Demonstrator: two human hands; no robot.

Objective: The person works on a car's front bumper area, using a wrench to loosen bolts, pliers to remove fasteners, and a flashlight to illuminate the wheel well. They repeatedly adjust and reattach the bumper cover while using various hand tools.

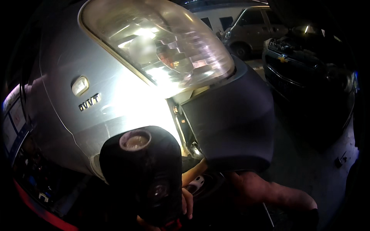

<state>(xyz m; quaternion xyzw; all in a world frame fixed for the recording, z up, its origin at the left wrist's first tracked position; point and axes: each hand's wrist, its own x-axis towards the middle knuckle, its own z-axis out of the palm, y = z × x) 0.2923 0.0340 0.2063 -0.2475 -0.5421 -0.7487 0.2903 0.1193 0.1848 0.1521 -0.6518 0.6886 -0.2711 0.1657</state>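
A silver car front fills the middle, with a headlight [173,46], a side lamp [80,85] and a dark bumper [231,127] beside a narrow gap [179,119]. A black object [140,173] with a round pale patch on top stands low in front; I cannot make out what it is. Bent fingers, apparently my left hand [187,202], show at its right side; what they hold is hidden. A bare arm, apparently my right [277,192], reaches under the bumper, its hand out of sight. More skin [194,171] shows below the gap; its owner is unclear.
A dark car [296,77] with its engine bay exposed is at the right, and a van [250,30] behind it. A wheel [196,183] is partly visible below the bumper. Dark clutter and a red edge [38,211] lie at the lower left.
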